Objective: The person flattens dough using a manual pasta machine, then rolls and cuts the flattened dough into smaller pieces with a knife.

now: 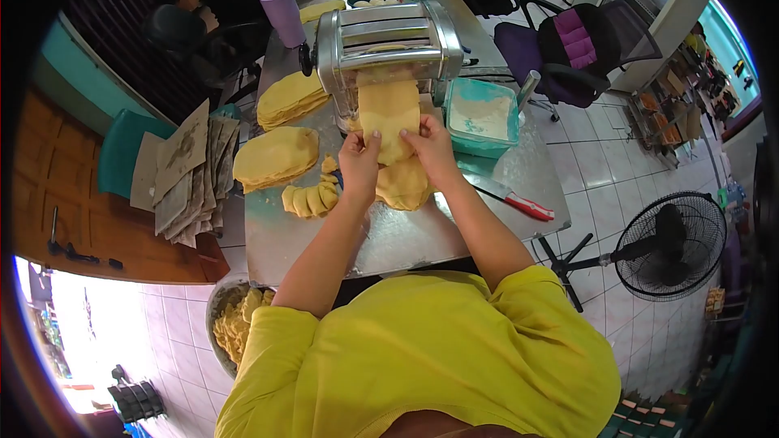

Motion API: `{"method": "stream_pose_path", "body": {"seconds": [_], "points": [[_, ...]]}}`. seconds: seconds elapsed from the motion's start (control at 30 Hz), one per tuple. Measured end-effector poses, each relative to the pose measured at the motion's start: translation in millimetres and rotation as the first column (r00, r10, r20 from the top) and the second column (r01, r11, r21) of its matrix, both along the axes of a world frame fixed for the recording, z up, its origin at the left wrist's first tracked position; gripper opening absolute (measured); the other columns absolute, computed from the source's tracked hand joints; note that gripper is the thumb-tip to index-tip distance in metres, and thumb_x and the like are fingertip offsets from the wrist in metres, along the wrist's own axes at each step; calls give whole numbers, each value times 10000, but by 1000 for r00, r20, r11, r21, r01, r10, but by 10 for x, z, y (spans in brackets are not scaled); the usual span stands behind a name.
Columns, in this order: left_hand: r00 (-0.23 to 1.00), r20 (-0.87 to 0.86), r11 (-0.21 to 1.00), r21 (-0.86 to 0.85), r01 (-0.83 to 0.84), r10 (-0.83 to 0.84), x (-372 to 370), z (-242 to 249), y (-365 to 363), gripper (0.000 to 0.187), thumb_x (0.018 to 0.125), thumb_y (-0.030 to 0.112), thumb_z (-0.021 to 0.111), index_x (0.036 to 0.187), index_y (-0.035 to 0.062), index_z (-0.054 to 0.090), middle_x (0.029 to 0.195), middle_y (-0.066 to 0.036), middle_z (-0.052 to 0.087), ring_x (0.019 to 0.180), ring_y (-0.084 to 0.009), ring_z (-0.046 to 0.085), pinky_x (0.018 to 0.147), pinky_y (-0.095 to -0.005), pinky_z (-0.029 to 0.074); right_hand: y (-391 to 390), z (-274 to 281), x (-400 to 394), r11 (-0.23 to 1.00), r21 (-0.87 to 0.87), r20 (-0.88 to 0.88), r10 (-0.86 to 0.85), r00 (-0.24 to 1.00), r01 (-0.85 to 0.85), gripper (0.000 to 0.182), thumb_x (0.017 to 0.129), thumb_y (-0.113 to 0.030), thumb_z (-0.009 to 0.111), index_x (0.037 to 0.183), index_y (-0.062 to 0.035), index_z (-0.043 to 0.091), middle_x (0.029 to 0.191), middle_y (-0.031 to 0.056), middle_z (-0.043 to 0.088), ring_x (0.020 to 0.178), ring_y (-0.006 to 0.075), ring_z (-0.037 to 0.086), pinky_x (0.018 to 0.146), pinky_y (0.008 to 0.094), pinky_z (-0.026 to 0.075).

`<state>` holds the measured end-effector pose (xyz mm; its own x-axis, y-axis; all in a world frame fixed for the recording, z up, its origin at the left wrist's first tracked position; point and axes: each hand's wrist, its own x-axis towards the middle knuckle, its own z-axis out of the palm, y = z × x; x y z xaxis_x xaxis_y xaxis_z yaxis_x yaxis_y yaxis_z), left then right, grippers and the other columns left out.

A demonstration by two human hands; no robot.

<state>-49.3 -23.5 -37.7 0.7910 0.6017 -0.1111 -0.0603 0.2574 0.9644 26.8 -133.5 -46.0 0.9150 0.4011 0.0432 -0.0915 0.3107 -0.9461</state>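
Observation:
A flat yellow dough sheet (390,109) hangs from the front of a metal dough-rolling machine (388,36). My left hand (359,161) pinches the sheet's lower left edge, thumb on top. At the lower right edge my right hand (431,150) grips the same sheet, also with its thumb on top. Beneath it lies a stack of rolled dough (403,186) on the metal table. To the left are a pile of flat dough sheets (277,158), another pile (290,100) farther back, and several small dough pieces (312,199).
A teal tub of flour (484,113) stands right of the machine, and a red-handled knife (527,205) lies near the table's right edge. A purple tumbler (281,12) is at back left. A basin of dough (235,320) sits below left; a fan (669,245) stands right. People work beyond.

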Motion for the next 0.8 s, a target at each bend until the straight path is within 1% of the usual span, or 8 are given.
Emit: {"method": "stream_pose_path", "body": {"seconds": [0.07, 0.13, 0.2, 0.4, 0.5, 0.57, 0.7, 0.8], "points": [[997, 78, 993, 119, -16, 7, -2, -158, 13, 248, 905, 154, 591, 1069, -19, 522, 847, -52, 604, 645, -91, 553, 540, -279, 535, -13, -52, -107, 998, 56, 18, -18, 1000, 17, 238, 836, -58, 645, 1049, -2, 556, 809, 18, 623, 687, 71, 579, 600, 198, 477], [1000, 24, 978, 209, 1, -6, -60, -164, 18, 282, 904, 148, 589, 1110, -28, 512, 843, -50, 603, 648, -90, 553, 523, -269, 517, -84, -56, -176, 982, -184, 48, -26, 998, 34, 275, 842, -64, 643, 1090, 5, 545, 747, 9, 584, 603, 70, 546, 519, 213, 474], [999, -30, 947, 320, 21, -12, -106, -179, 10, 371, 897, 122, 581, 1216, -34, 475, 796, -64, 597, 628, -100, 552, 485, -263, 467, -98, -149, -203, 972, -227, 95, -37, 995, 58, 297, 843, -71, 644, 1111, 5, 542, 725, 6, 564, 580, 69, 532, 489, 215, 466], [992, -129, 824, 561, 78, -6, -199, -287, -2, 408, 880, 100, 557, 1262, 4, 454, 701, -143, 575, 614, -215, 599, 558, -337, 475, -174, -212, -303, 928, -356, 140, -64, 988, 111, 362, 824, -85, 665, 1146, 24, 543, 666, 11, 519, 554, 78, 497, 480, 241, 440], [989, -149, 806, 585, 89, -1, -247, -314, -36, 488, 867, 94, 549, 1324, 28, 394, 725, -178, 594, 648, -304, 621, 603, -382, 477, -209, -374, -318, 899, -411, 233, -58, 971, 152, 399, 814, -76, 665, 1181, 17, 539, 664, 34, 519, 577, 98, 501, 527, 255, 435], [977, -212, 775, 617, 137, -4, -326, -244, -77, 525, 862, 91, 547, 1349, 41, 358, 740, -193, 603, 665, -338, 623, 613, -398, 481, -240, -441, -347, 879, -440, 346, -25, 938, 186, 445, 845, -53, 643, 1260, 1, 492, 664, -11, 499, 551, 51, 468, 459, 214, 423], [974, -223, 740, 647, 186, -50, -435, -168, -125, 593, 856, 93, 540, 1394, 75, 291, 770, -234, 616, 706, -399, 627, 649, -436, 491, -296, -406, -462, 897, -405, 337, -35, 941, 179, 485, 840, -37, 640, 1296, -22, 474, 656, -13, 490, 551, 56, 457, 490, 217, 421], [968, -241, 743, 634, 214, -73, -547, -92, -185, 585, 855, 103, 538, 1391, 86, 305, 785, -247, 623, 718, -404, 632, 670, -452, 494, -384, -246, -591, 882, -413, 392, -52, 919, 226, 501, 791, -1, 651, 1266, -17, 495, 669, 72, 526, 571, 149, 505, 552, 275, 426]]}}
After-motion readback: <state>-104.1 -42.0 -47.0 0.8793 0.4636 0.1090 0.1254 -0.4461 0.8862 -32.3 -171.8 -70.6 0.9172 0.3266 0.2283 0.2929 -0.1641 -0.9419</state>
